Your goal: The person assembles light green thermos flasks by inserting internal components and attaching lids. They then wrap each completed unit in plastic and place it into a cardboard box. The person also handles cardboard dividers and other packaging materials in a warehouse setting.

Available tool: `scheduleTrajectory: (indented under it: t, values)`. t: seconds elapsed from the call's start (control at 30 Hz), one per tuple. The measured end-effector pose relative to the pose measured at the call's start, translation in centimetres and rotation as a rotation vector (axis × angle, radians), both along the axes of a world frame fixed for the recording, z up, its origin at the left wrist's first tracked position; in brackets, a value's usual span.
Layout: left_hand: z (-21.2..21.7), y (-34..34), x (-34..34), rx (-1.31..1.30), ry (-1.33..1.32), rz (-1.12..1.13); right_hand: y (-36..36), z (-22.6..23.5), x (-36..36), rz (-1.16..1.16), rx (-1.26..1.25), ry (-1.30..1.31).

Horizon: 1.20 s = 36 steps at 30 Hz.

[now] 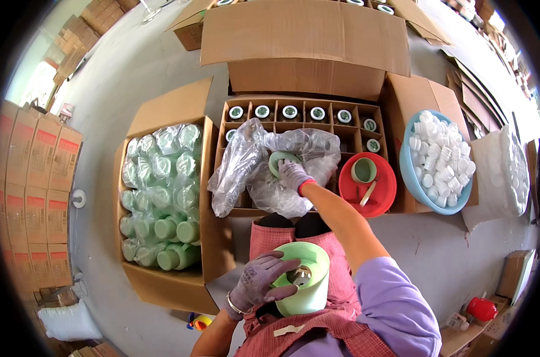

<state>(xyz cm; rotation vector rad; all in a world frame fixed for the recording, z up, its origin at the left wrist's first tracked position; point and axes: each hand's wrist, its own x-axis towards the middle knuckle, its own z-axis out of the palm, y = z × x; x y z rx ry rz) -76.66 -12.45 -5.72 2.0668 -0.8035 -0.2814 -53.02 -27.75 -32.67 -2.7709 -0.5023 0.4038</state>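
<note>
In my lap stands a pale green plastic container [313,294] with a wide rim and a silvery, shiny thing [300,275] inside its opening. My left hand [255,284], in a grey-purple glove, grips its left side, fingers bent over the rim. Ahead, my gloved right hand [294,174] has its fingers closed on a round green piece [274,162], perhaps a lid; the palm side is hidden. That piece lies on crumpled clear plastic bags [243,156], which cover much of a divided cardboard box [270,126] holding several white-capped jars [289,112].
At left, an open carton [207,196] holds several bagged green containers [163,196]. On the right are a red bowl [386,187] with a green cup [363,170] and a blue basin [410,172] of white caps [439,154]. A tall cardboard flap [306,35] rises behind the divided box.
</note>
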Motion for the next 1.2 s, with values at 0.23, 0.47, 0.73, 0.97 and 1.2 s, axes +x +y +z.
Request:
scheduleTrajectory:
  t: [0.23, 0.47, 0.73, 0.97, 1.2]
  values:
    - [-1.8, 0.3, 4.2, -0.516, 0.424, 0.471, -7.2, 7.4, 1.1, -0.191, 0.665, -0.473]
    - [-4.3, -1.7, 11.3, -1.306, 0.974, 0.318, -5.6, 22.2, -6.2, -0.22, 1.3, 0.157]
    - [0.3, -2.9, 8.1, -1.24, 0.889, 0.21, -6.7, 28.8, -10.9, 0.6, 0.286, -0.98]
    - [1.0, -4.2, 6.1, -0.469, -0.288, 0.4, -4.6, 32.0, -13.7, -0.151, 0.929, -0.385]
    - [4.2, -4.9, 5.2, -1.175, 0.574, 0.431, -6.1, 31.4, -14.5, 0.389, 0.434, -0.864]
